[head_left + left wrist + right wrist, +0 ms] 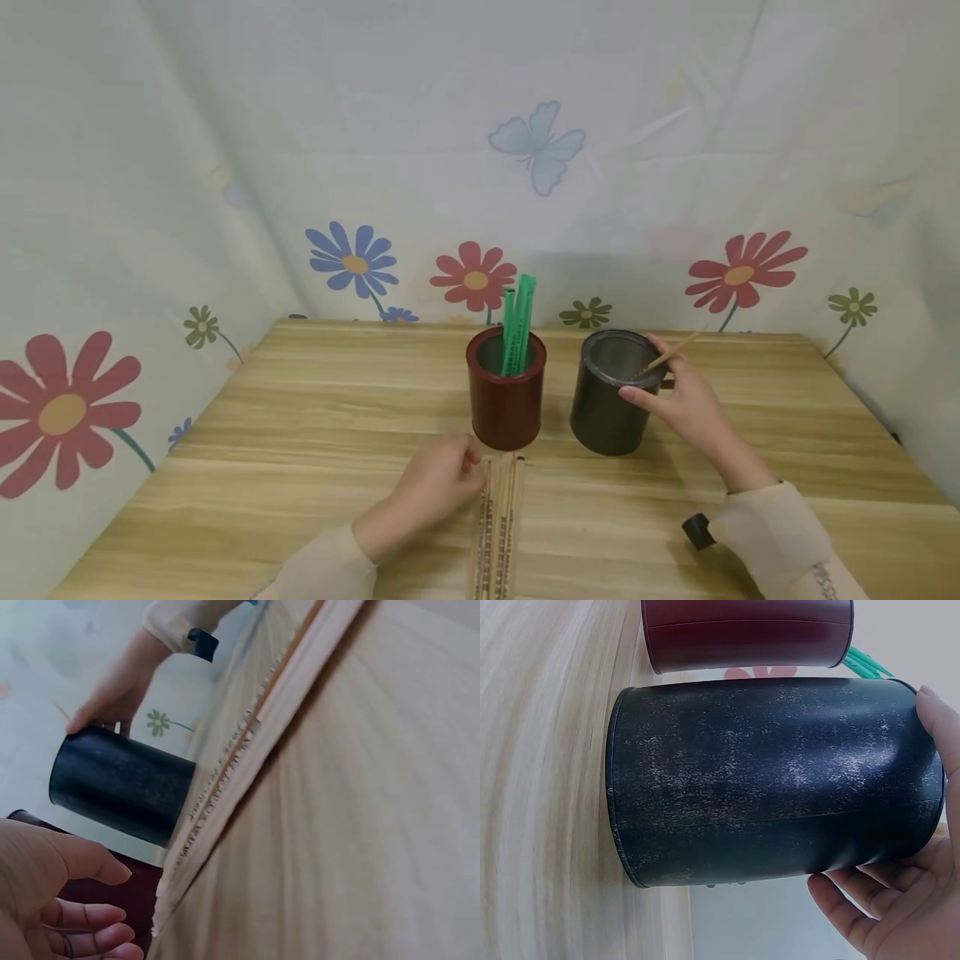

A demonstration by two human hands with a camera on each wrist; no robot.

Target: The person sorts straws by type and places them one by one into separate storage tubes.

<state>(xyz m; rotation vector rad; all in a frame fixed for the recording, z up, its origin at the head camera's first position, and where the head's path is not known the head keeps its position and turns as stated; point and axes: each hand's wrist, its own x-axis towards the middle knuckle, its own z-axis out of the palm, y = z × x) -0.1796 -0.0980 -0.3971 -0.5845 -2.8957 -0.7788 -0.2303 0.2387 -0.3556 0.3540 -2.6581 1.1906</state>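
My right hand [690,404] holds the black cylindrical holder [609,421] near its rim, thumb on the near side and fingers round the right. A thin wooden stick [671,354] leans out of that holder beside my fingers. Left of it stands a dark red holder [507,412] with several green-wrapped sticks [517,333] upright inside. In front of the red holder lies a row of chopsticks [501,529] in clear, printed wrapping. Next to their far end is my left hand [438,483]; its fingers [90,913] are loosely bent, with nothing between them in the left wrist view.
Both holders stand on a wood-grain table [360,375]. A pale curtain [405,150] printed with flowers and a butterfly hangs behind it and at the sides. A small black piece [697,531] sticks out by my right cuff.
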